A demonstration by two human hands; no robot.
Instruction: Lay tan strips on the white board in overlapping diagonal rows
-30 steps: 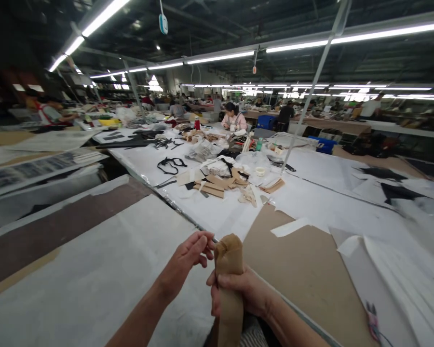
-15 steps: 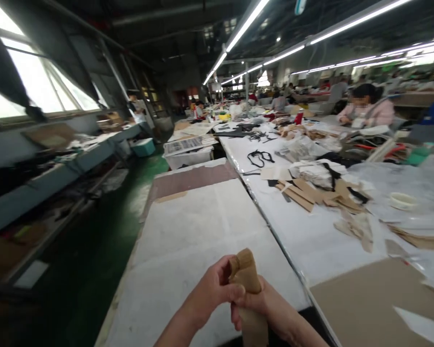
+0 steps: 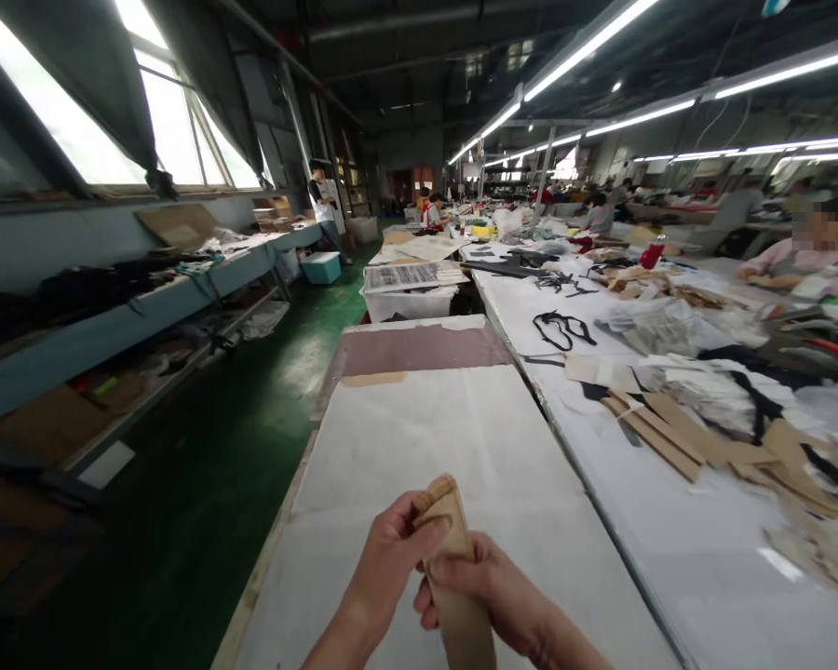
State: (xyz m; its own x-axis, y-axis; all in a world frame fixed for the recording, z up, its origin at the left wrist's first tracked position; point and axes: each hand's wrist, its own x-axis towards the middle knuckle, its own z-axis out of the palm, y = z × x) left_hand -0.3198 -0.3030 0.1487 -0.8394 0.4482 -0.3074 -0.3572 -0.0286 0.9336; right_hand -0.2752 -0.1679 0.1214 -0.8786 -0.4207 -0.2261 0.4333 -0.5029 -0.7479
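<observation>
A tan strip of material point(image 3: 465, 619), folded over at its upper end, is held up between my two hands above the white-covered table point(image 3: 433, 437). My left hand point(image 3: 395, 549) pinches the folded top, its thumb pressed flat across the front. Lower down, my right hand point(image 3: 485, 582) grips the strip with the thumb in front and the fingers curled behind. The strip's lower end runs out of view at the bottom. Whether it is leather or fabric I cannot tell.
On the right-hand table lie tan strips point(image 3: 656, 437), black cords point(image 3: 562, 330) and crumpled white material point(image 3: 705, 395). A white bin point(image 3: 409, 302) stands beyond my table. Left is a green floor aisle point(image 3: 251, 447) with a long bench point(image 3: 202, 288). A person in pink point(image 3: 775, 265) sits at right.
My view has swung left, so the scene has shifted right. My left thumb has moved up onto the strip's folded end, which now looks flatter. Both hands still hold the strip.
</observation>
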